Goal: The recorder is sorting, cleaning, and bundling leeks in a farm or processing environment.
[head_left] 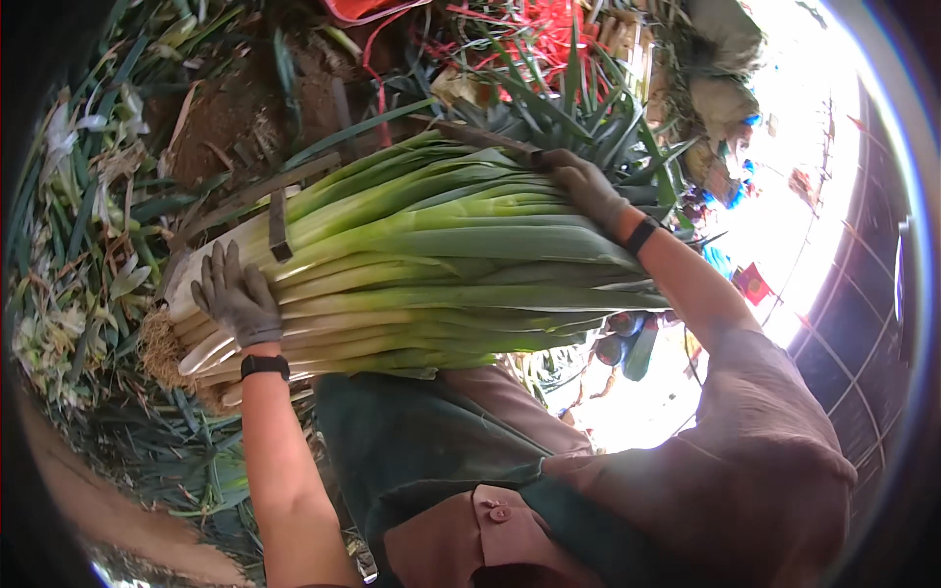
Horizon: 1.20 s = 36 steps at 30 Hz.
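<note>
A large bundle of leeks (441, 265) lies across in front of me, white stems and roots to the left, green leaves to the right. My left hand (238, 297), in a grey glove, rests on the white stems with its fingers spread. At the far right side of the bundle, my right hand (585, 189), also gloved, curls over the leaves, its fingertips partly hidden. A narrow rack or frame of dark bars surrounds the bundle; one short upright bar (279, 225) stands against the stems near my left hand.
Leek trimmings (88, 235) cover the ground on the left. Red plastic strapping (559, 39) lies tangled at the back beside more green leaves (578, 108). On the right are pale sacks (723, 98) and a dark wall with a wire grid (853, 314). Dark green bottle-like shapes (627, 345) show beyond the leaf ends.
</note>
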Motion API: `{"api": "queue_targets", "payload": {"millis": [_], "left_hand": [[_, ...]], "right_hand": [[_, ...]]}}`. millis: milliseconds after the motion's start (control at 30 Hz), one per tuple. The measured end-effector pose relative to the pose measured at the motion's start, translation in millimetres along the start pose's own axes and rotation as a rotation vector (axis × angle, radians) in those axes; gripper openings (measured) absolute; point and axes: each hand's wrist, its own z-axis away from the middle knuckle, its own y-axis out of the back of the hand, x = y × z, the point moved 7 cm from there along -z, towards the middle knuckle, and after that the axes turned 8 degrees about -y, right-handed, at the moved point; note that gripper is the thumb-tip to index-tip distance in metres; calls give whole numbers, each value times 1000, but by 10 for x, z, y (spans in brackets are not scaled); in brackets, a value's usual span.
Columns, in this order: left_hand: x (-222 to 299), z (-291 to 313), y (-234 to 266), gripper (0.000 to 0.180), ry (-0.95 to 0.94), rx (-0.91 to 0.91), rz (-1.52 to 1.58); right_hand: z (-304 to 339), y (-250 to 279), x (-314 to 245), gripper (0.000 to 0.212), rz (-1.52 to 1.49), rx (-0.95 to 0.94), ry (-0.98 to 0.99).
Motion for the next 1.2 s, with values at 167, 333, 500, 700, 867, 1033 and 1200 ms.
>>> {"api": "queue_targets", "payload": {"millis": [167, 333, 500, 700, 867, 1033, 1200], "left_hand": [[-25, -43, -68, 40, 15, -15, -25], [-23, -19, -43, 40, 21, -2, -48], [21, 11, -21, 40, 28, -1, -34], [31, -37, 91, 42, 50, 9, 19], [69, -59, 124, 41, 65, -43, 86], [54, -117, 134, 43, 91, -114, 118], [17, -79, 42, 47, 102, -199, 93]], "right_hand": [[-187, 131, -47, 35, -146, -125, -35], [-106, 189, -1137, 36, 559, -100, 300], [-16, -296, -1752, 36, 734, -210, 257], [-367, -1200, -2354, 35, 866, -407, 693], [-1802, -1415, -2275, 35, 937, -380, 463], [-3033, -1406, -1413, 41, 1201, -206, 74], [-3134, -1627, -744, 42, 1339, -400, 2]]}}
